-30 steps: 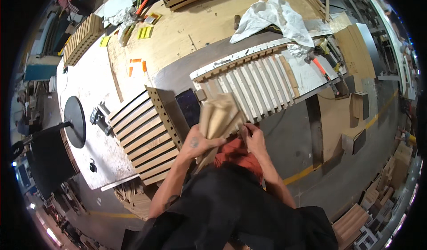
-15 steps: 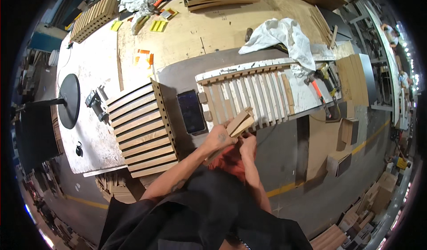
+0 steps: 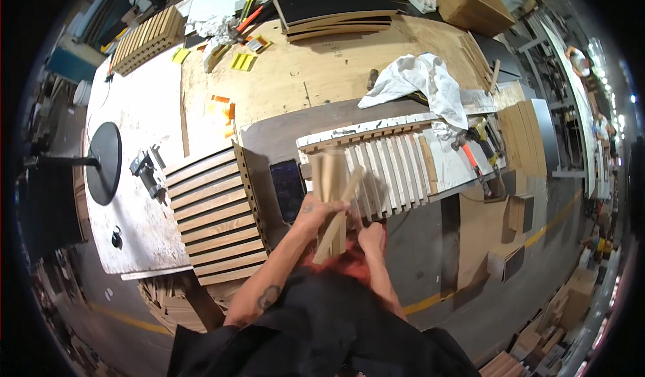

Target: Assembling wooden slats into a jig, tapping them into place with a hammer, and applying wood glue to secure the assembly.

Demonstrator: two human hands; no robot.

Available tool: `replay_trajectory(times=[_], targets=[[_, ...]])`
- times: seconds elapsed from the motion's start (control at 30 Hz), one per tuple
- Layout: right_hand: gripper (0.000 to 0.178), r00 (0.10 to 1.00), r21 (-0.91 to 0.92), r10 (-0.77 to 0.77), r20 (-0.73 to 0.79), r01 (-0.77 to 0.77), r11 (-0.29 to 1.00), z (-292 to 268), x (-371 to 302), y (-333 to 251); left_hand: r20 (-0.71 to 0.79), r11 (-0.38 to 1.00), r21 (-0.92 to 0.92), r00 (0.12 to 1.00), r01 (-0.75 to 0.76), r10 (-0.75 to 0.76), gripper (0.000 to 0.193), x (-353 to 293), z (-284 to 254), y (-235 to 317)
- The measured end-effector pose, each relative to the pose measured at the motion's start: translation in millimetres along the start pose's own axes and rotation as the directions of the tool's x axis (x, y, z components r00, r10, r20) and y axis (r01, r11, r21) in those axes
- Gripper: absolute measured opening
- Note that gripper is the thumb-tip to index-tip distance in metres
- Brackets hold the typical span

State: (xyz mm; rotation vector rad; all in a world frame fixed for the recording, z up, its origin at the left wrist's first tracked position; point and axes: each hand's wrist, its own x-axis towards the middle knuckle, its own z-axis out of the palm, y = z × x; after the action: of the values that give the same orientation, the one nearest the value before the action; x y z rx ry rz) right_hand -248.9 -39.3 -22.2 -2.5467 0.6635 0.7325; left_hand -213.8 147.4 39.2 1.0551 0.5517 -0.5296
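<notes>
Black round disc point(image 3: 105, 163) at left side of white bench point(image 3: 144, 243). Slatted wood panel point(image 3: 213, 214) right of it. Dark-screened tablet point(image 3: 287, 189) just beside panel. Left hand point(image 3: 316, 210) closed around bundle of wooden strips point(image 3: 328, 181), partly blurred, in front of white slatted frame point(image 3: 386, 174). Right hand point(image 3: 370, 237) just beside strips, fingers curled; cannot tell whether pinching one. Red-handled hammer point(image 3: 471, 157) near frame's right end.
</notes>
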Motion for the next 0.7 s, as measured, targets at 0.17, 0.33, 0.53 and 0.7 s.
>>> replay_trajectory(times=[0.17, 0.33, 0.53, 0.7], targets=[[0.05, 0.947, 0.457, -0.303, -0.103, 0.316, 0.832, -50.8, -75.1, -11.7, -0.19, 0.965, -0.214, 0.976, -0.148, 0.108, 0.031, -5.1, 13.0, -4.3], [0.038, 0.813, 0.165, -0.563, -0.151, 0.582, 0.796, -46.8, -80.4, -18.0, -0.3, 0.936, -0.023, 0.895, -0.351, 0.329, 0.041, 3.9, 19.3, -22.2], [0.018, 0.901, 0.534, -0.412, -0.139, 0.418, 0.734, -12.3, -46.2, 49.0, -0.222, 0.936, 0.312, 0.945, -0.163, 0.238, 0.036, -10.5, 10.6, -8.1], [0.024, 0.994, 0.549, -0.098, 0.056, 0.051, 0.834, 12.9, -16.5, 60.7, 0.108, 0.552, 0.789, 0.946, -0.268, 0.305, 0.05, -10.7, 7.1, -33.1]])
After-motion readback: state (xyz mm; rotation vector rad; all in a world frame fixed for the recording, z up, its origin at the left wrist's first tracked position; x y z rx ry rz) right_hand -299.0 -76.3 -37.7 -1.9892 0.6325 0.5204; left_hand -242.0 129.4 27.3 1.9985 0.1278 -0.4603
